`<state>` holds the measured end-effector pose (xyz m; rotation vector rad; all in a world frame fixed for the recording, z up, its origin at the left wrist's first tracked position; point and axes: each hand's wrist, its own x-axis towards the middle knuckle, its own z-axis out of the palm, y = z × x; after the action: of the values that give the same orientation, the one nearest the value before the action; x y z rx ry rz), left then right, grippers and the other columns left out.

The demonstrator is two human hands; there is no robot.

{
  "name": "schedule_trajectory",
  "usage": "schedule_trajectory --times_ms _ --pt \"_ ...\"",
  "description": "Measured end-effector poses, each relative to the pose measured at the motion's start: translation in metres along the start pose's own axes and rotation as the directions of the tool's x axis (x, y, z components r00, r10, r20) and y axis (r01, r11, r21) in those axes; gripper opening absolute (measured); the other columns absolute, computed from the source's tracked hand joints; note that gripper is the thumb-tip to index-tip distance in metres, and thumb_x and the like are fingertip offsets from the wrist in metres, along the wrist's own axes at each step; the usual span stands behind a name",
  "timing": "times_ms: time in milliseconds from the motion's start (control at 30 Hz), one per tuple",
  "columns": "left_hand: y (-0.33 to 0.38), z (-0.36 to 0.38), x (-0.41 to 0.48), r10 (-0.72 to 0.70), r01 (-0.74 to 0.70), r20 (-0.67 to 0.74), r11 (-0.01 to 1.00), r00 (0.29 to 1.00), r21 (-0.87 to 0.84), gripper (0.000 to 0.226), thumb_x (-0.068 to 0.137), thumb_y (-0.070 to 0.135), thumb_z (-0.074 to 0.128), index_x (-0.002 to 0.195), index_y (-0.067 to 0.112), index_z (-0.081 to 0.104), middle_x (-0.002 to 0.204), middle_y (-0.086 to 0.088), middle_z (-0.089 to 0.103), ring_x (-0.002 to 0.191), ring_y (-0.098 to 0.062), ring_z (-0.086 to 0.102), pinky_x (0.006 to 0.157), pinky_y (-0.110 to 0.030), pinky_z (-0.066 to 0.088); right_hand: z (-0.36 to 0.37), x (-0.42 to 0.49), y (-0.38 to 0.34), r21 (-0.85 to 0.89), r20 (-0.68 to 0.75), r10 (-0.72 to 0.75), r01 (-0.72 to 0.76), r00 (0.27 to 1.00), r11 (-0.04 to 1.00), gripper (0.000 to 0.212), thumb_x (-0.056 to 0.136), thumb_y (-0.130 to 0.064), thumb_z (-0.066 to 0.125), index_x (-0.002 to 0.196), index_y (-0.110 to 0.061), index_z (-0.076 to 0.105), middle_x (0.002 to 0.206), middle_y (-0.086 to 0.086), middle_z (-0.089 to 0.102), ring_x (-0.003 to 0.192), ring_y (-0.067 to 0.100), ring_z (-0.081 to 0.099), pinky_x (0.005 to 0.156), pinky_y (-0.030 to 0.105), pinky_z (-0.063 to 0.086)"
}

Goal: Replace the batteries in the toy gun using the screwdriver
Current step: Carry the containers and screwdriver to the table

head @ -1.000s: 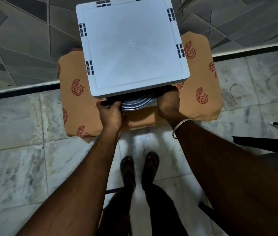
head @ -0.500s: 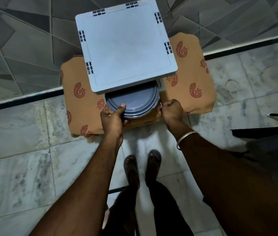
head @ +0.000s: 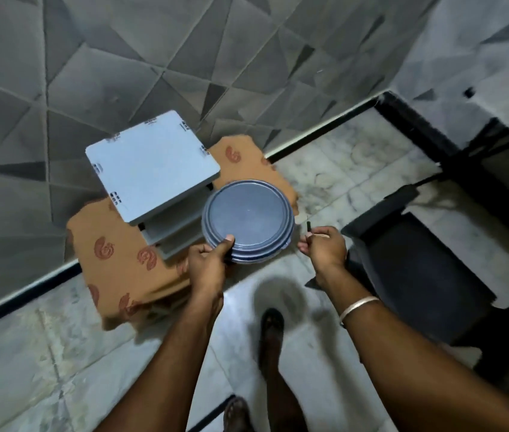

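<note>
- Tin (head: 247,218): round, blue-grey, lid on, centre of frame, now fully clear of stool (head: 153,163). 1 s ago it sat tucked under the stool top, and at 0.5 s it was half out.
- L hand (head: 208,266): grips tin's near rim, thumb over the lid edge, fingers curled below. It alone carries the tin now.
- R hand (head: 325,249): has let go of the tin and sits just right of it, fingers pinched on a thin dark tool (head: 308,226) w/ tip pointing up-frame. Prob. the screwdriver, but too small to be sure.
- Stool: white, square top, upper left of centre, standing on orange cloth (head: 113,254) w/ red motifs, near the wall.
- Dark seat (head: 418,275) at right of frame; bangle (head: 359,305) on R wrist; foot (head: 273,319) low centre.
- Toy gun: not in view, nor any batteries. Could be inside the tin, but the lid hides contents, so can't tell.
- View has swung back & right vs 0.5 s ago, so the person seems to be turning away from the stool.
- Meaning for task: fetch step looks about done. Real job (unscrew cover, swap cells) not begun.
- Next prob. needs a flat spot to set tin down & open it. One-handed rim hold looks a bit shaky, so tin could tip.
</note>
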<state>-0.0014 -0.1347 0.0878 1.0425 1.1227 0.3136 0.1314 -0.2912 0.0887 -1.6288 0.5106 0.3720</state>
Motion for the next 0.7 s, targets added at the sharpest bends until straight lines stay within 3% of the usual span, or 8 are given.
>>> schedule_trajectory --times_ms 67,200,333,467,600,700 --pt "0.015 0.012 -0.031 0.031 -0.033 0.083 0.999 0.996 0.027 0.059 0.067 0.041 0.087 0.101 0.006 0.054 0.097 -0.022 0.072 0.091 -0.037 0.072 0.071 -0.041 0.057 -0.038 -0.022 -0.023 0.091 -0.025 -0.051 0.053 0.998 0.994 0.031 0.087 0.015 0.037 0.102 -0.009 0.05 0.08 0.019 0.059 0.062 0.023 0.059 0.048 0.023 0.051" --pt "0.04 0.05 -0.091 0.075 -0.098 0.265 0.992 0.961 0.074 0.066 0.057 0.052 0.092 0.096 0.016 0.052 0.095 -0.024 0.07 0.075 -0.029 0.067 0.063 -0.037 0.049 -0.128 -0.072 -0.069 0.169 -0.094 -0.182 0.196 0.979 0.966 0.037 0.087 0.015 0.032 0.1 -0.016 0.047 0.071 0.015 0.055 0.052 0.02 0.054 0.044 0.024 0.044" --pt "0.056 0.095 -0.163 0.117 -0.135 0.409 0.991 0.905 0.016 0.041 0.084 0.019 0.081 0.102 0.016 0.044 0.089 -0.016 0.067 0.074 -0.023 0.064 0.052 -0.026 0.051 -0.21 -0.121 -0.106 0.166 -0.214 -0.289 0.327 0.933 0.93 0.026 0.09 0.012 0.038 0.099 -0.008 0.052 0.072 0.013 0.06 0.044 0.011 0.06 0.041 0.017 0.044" --pt "0.065 0.145 -0.241 0.147 -0.175 0.57 0.985 0.808 -0.007 0.039 0.086 0.013 0.078 0.107 0.012 0.045 0.097 -0.017 0.07 0.082 -0.029 0.072 0.054 -0.026 0.058 -0.293 -0.161 -0.137 0.248 -0.35 -0.309 0.405 0.885 0.88 0.028 0.091 0.012 0.038 0.108 -0.005 0.054 0.073 0.015 0.063 0.051 0.017 0.062 0.044 0.018 0.047" --pt "0.065 0.191 -0.313 0.162 -0.181 0.698 0.982 0.698 -0.047 0.039 0.086 0.013 0.078 0.106 0.016 0.044 0.093 -0.016 0.071 0.071 -0.022 0.075 0.051 -0.024 0.055 -0.363 -0.184 -0.158 0.358 -0.417 -0.3 0.458 0.858 0.814 0.021 0.097 0.007 0.042 0.111 -0.002 0.055 0.073 0.016 0.062 0.044 0.01 0.061 0.046 0.017 0.051" --pt "0.058 0.223 -0.356 0.159 -0.182 0.753 0.982 0.639 -0.052 0.043 0.084 0.016 0.08 0.105 0.016 0.042 0.095 -0.014 0.071 0.083 -0.028 0.074 0.066 -0.033 0.059 -0.41 -0.197 -0.164 0.393 -0.444 -0.294 0.479 0.847 0.785 0.019 0.099 0.003 0.045 0.112 -0.001 0.057 0.081 0.016 0.062 0.049 0.01 0.063 0.05 0.017 0.054"
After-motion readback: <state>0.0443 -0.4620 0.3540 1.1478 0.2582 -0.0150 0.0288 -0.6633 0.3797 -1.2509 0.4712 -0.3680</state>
